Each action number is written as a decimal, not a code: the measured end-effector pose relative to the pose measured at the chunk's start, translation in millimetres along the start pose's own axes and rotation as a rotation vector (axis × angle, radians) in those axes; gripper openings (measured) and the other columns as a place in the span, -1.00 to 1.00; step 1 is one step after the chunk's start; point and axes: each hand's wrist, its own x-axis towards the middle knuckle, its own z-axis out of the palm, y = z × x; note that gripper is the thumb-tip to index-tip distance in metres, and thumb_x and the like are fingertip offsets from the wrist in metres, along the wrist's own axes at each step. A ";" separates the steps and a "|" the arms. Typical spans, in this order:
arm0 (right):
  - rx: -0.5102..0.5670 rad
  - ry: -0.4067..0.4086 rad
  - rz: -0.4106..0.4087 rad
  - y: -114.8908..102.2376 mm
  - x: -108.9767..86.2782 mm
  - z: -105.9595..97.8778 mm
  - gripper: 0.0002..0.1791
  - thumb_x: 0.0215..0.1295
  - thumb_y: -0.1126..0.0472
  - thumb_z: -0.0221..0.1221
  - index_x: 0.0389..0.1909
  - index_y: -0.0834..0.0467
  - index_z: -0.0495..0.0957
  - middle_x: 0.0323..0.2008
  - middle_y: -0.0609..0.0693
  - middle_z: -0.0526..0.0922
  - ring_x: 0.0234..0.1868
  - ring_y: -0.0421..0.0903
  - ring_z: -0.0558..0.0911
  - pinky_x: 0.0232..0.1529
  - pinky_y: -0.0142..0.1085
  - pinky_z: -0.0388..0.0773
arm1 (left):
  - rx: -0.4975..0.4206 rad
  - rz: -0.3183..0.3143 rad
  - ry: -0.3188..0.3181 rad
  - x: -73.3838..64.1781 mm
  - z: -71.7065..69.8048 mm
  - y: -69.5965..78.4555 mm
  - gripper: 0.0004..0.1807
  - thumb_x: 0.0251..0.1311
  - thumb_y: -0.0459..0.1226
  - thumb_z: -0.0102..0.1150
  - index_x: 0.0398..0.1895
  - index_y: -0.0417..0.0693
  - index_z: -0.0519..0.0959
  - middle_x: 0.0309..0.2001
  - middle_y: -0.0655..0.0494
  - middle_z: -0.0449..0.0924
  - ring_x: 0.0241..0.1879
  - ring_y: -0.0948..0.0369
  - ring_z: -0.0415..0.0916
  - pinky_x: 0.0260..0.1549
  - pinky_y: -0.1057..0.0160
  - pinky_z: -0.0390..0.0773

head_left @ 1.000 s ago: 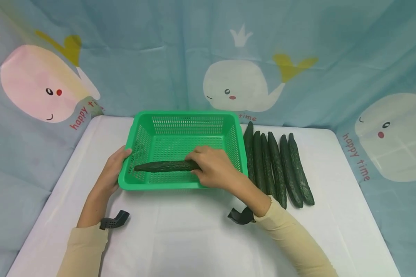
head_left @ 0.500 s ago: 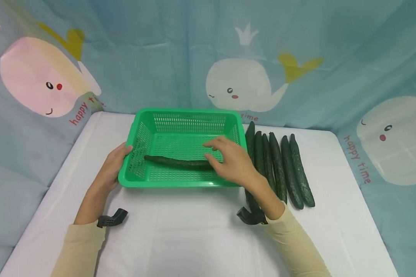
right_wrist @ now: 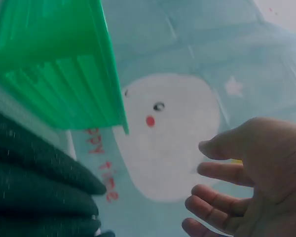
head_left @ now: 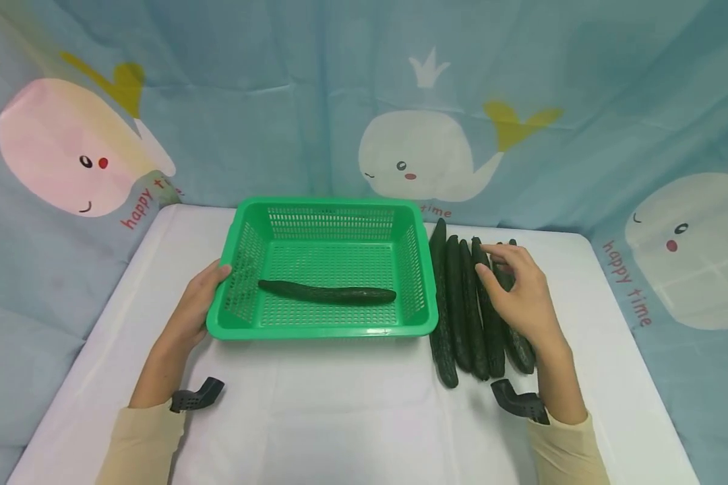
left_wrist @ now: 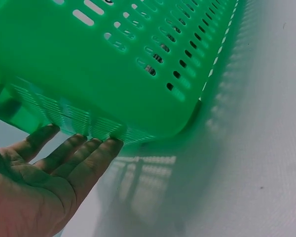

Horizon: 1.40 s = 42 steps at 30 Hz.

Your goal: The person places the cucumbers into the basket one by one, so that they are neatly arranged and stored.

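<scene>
My left hand [head_left: 195, 300] holds the left end of a green plastic basket [head_left: 321, 333], thumb at its rim. In the left wrist view, the left hand's fingers [left_wrist: 84, 158] lie extended against the basket's slotted outer wall. One long dark-green cucumber [head_left: 327, 292] lies crosswise on the basket floor. My right hand [head_left: 524, 296] is over the right part of a row of cucumbers [head_left: 458, 303], partly hiding those at that end. Its thumb and fingers are spread apart with nothing between them, as the right wrist view shows of the right hand [right_wrist: 237, 182] too.
The row of cucumbers lies side by side close to the basket's right wall. A white cloth [head_left: 340, 411] covers the table. Behind it hangs a blue curtain [head_left: 279, 135] printed with whales. Each wrist carries a black camera mount, such as the left mount [head_left: 197, 395].
The right hand released the cucumber onto the basket floor, then moved right, out of the basket and over the row of cucumbers. The left hand stayed at the basket's left end.
</scene>
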 end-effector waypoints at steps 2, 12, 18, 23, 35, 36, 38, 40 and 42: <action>-0.011 0.002 0.040 6.9 -3.9 -5.6 -0.54 0.55 0.23 0.23 0.37 0.27 0.53 0.29 0.33 0.52 0.21 0.33 0.57 0.25 0.22 0.55 | 0.002 -0.008 0.002 -0.3 -1.0 0.9 -0.17 0.69 0.13 -0.27 0.74 -0.16 -0.15 0.57 -0.42 0.14 0.07 0.58 0.62 0.03 0.51 0.74; -0.030 -0.031 0.176 40.2 -4.6 -20.2 -0.43 0.61 0.04 0.17 0.47 0.25 0.44 0.42 0.38 0.42 0.36 0.44 0.51 0.37 0.40 0.50 | 0.001 0.023 0.016 -6.9 -8.5 -3.5 -0.15 0.70 0.12 -0.29 0.72 -0.26 -0.17 0.54 -0.47 0.14 0.08 0.56 0.63 0.04 0.49 0.74; -0.070 -0.071 0.237 68.2 -2.0 -23.6 -0.36 0.62 -0.02 0.14 0.50 0.31 0.37 0.44 0.46 0.36 0.40 0.49 0.46 0.40 0.42 0.47 | -0.011 0.007 0.017 -12.4 -11.3 -6.9 -0.15 0.70 0.12 -0.28 0.73 -0.22 -0.20 0.61 -0.52 -0.01 0.10 0.63 0.58 0.05 0.51 0.73; -0.122 -0.115 0.283 83.7 -4.4 -25.4 -0.33 0.64 -0.03 0.11 0.52 0.34 0.32 0.43 0.51 0.34 0.40 0.51 0.43 0.40 0.42 0.47 | -0.027 0.038 0.008 -11.7 -10.8 -7.5 -0.14 0.70 0.11 -0.26 0.73 -0.25 -0.20 0.61 -0.57 -0.06 0.11 0.65 0.58 0.06 0.50 0.72; -0.210 -0.350 0.443 101.7 -7.3 -28.2 -0.19 0.67 -0.15 0.00 0.59 0.41 0.16 0.43 0.59 0.33 0.37 0.55 0.45 0.21 0.45 0.57 | -0.023 0.029 -0.036 0.3 -7.8 -4.5 -0.14 0.70 0.12 -0.27 0.73 -0.24 -0.20 0.58 -0.57 -0.02 0.10 0.61 0.61 0.06 0.48 0.74; -0.214 -0.357 0.450 102.5 -8.1 -28.4 -0.19 0.67 -0.14 0.00 0.59 0.41 0.17 0.42 0.59 0.35 0.36 0.54 0.46 0.21 0.45 0.57 | -0.027 0.027 -0.040 1.6 -7.1 -4.4 -0.14 0.70 0.12 -0.27 0.73 -0.23 -0.20 0.58 -0.57 -0.01 0.10 0.60 0.61 0.06 0.48 0.74; -0.229 -0.365 0.453 103.8 -10.1 -29.0 -0.21 0.67 -0.11 0.01 0.57 0.43 0.18 0.40 0.59 0.38 0.34 0.54 0.48 0.21 0.45 0.58 | -0.028 0.031 -0.048 4.1 -5.6 -4.2 -0.14 0.70 0.13 -0.26 0.73 -0.22 -0.20 0.59 -0.56 -0.01 0.11 0.60 0.62 0.07 0.47 0.74; -0.240 -0.367 0.456 104.8 -12.4 -29.2 -0.25 0.67 -0.06 0.02 0.56 0.45 0.20 0.37 0.59 0.42 0.33 0.53 0.51 0.20 0.44 0.59 | -0.023 0.037 -0.052 6.0 -4.4 -4.2 -0.15 0.70 0.12 -0.27 0.73 -0.22 -0.19 0.59 -0.57 0.00 0.10 0.60 0.62 0.07 0.46 0.74; -0.248 -0.370 0.470 105.6 -14.7 -29.5 -0.27 0.66 0.00 0.02 0.55 0.46 0.20 0.34 0.58 0.45 0.31 0.54 0.52 0.17 0.42 0.62 | -0.016 0.040 -0.055 7.3 -3.6 -4.2 -0.16 0.71 0.11 -0.28 0.73 -0.23 -0.19 0.58 -0.57 0.01 0.10 0.60 0.62 0.06 0.46 0.74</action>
